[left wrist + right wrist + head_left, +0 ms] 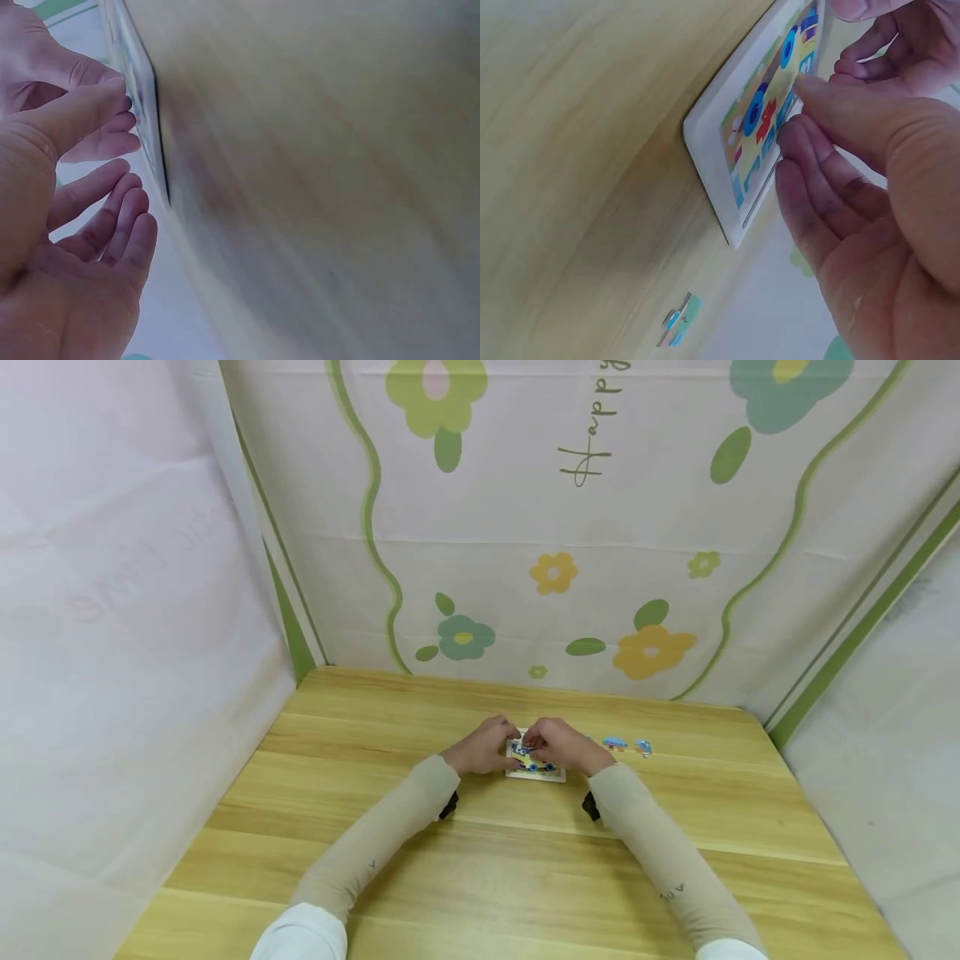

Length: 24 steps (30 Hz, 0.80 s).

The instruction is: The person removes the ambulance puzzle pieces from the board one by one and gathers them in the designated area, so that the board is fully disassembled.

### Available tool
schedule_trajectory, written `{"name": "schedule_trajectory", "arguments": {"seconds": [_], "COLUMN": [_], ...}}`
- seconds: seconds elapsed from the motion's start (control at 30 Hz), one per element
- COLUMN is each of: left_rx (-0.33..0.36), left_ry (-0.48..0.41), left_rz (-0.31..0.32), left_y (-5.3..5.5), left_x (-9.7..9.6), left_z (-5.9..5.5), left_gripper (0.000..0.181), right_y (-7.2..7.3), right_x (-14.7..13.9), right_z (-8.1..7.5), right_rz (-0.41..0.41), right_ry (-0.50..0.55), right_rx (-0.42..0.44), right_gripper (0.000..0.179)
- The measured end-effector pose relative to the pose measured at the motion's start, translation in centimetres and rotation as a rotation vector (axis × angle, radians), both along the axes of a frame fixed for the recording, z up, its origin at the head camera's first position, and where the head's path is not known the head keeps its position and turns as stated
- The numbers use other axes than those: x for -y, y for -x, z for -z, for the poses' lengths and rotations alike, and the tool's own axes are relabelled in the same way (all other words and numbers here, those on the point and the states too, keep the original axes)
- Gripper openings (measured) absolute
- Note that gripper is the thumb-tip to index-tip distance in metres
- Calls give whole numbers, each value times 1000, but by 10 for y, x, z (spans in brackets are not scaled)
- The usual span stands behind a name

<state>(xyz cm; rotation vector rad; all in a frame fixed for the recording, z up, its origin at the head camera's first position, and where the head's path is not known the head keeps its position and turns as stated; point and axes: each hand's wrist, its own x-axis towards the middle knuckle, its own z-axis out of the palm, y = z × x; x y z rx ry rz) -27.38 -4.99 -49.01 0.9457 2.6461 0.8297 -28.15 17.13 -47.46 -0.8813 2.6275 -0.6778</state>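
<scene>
A small jigsaw board [709, 142] with a pale rim lies on the table, its picture showing a yellow vehicle with blue wheels. My right hand [558, 745] is over the board's upper part, thumb and fingertips pinching a puzzle piece [786, 112] that they mostly hide, right at the picture. At the board's left side is my left hand [483, 747], its thumb reaching toward the near left edge and its other fingers loosely bent by the far left corner. Nothing shows between the left thumb and fingers.
Right of the board lie loose puzzle pieces, a blue one [615, 743] and another [643, 747]; part of one more shows beside the right hand. Flower-printed cloth [480, 568] hangs behind the wooden table [510, 885], with pale cloth at both sides.
</scene>
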Motion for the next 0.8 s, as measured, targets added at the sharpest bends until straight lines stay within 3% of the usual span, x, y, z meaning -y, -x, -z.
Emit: {"name": "schedule_trajectory", "arguments": {"seconds": [0.33, 0.8], "left_rx": [1, -37], "left_ry": [15, 39], "left_rz": [-34, -26], "left_y": [1, 3], "left_x": [2, -1], "left_z": [7, 8], "left_gripper": [49, 47], "right_y": [-1, -3], "right_x": [1, 3], "right_z": [2, 2], "right_rz": [-38, 87], "right_ry": [-19, 97], "right_rx": [-60, 41], "right_gripper": [25, 11]}}
